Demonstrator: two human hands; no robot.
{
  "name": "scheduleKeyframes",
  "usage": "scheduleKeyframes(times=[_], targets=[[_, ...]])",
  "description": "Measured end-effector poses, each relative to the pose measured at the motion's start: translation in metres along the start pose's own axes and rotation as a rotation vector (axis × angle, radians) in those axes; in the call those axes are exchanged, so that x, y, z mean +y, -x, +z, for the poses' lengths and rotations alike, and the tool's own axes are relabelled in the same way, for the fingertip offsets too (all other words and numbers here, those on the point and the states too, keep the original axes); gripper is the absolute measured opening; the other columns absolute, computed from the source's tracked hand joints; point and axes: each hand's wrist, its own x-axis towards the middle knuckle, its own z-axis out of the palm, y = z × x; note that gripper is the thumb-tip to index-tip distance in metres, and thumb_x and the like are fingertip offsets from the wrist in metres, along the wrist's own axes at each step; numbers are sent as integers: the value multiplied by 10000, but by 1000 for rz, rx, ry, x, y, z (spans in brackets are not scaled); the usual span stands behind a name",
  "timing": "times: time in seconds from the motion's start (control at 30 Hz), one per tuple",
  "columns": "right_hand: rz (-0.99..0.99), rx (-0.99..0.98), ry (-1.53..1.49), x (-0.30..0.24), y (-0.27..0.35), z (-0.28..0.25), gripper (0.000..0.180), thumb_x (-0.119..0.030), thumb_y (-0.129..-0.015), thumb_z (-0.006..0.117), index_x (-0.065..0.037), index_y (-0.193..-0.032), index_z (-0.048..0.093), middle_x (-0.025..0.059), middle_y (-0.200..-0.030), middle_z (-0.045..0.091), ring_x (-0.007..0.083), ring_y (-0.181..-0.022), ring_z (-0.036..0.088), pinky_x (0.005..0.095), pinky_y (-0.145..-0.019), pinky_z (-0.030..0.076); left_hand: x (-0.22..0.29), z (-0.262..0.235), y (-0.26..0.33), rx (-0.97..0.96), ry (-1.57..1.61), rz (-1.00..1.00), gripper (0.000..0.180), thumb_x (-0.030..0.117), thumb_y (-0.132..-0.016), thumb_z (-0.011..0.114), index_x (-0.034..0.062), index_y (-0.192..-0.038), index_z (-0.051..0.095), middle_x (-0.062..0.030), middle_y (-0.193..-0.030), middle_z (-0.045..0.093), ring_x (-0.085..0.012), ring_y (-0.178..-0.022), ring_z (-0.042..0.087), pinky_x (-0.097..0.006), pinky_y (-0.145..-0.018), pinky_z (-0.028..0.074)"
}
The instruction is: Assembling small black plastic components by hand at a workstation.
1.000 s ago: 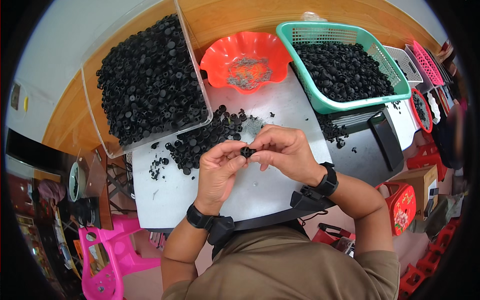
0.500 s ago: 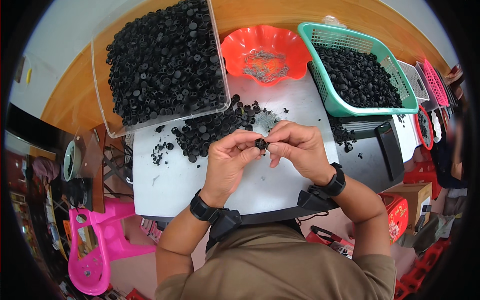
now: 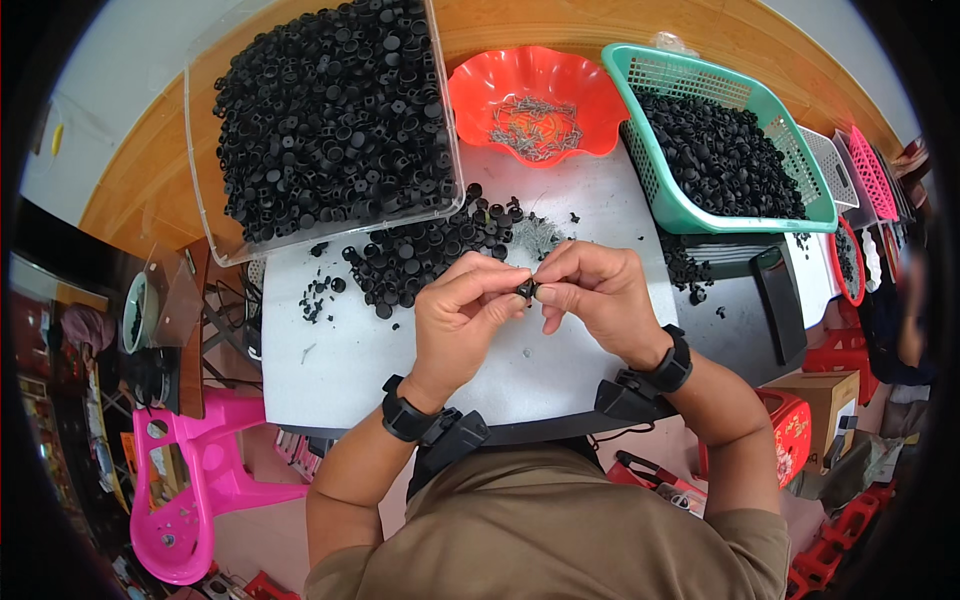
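A small round black plastic part (image 3: 527,288) is pinched between both hands above the white tabletop (image 3: 440,385). My left hand (image 3: 465,308) closes thumb and fingertips on its left side. From the right, my right hand (image 3: 597,300) grips it between thumb and forefinger. Fingers cover much of the part, so its details are hidden. Just beyond the hands lies a loose pile of black round caps (image 3: 410,262), with a small heap of thin silvery metal pins (image 3: 538,236) beside it.
A clear plastic bin (image 3: 462,190) full of black parts stands at the back left. A red wavy-edged bowl (image 3: 480,80) holds metal pins. At the back right is a green basket (image 3: 740,222) of black parts. A pink stool (image 3: 230,480) stands left of the table.
The part between my fingers has turned slightly, and less of it shows. Both hands stay nearly in place. The whole view has shifted a little.
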Motion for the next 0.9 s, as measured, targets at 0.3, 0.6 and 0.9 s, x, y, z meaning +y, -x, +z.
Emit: scheduleKeyframes(times=[0.3,0.6,0.9], targets=[[-120,-7,-53,2,3,6,80,87,-811,587,34,-866,564,98,-858,577,139,-697,613,252,-566,557,12,4,3,8,-62,34,241,-127,-771,604,-31,-988,648,-120,-958,600,-147,-775,603,-239,-651,513],[-140,-108,-72,5,-3,1,113,-8,-816,649,20,-854,546,88,-875,551,127,-728,601,240,-583,544,12,9,9,57,201,-37,214,-100,-798,605,-31,-998,643,-93,-935,585,-140,-754,614,-228,-635,529],[-118,-98,-101,6,-6,3,139,-45,-829,651,5,-837,522,96,-855,567,128,-710,602,240,-579,536,8,9,7,64,542,-212,209,-46,-840,584,-43,-1048,607,-100,-874,619,-166,-749,633,-273,-663,535]])
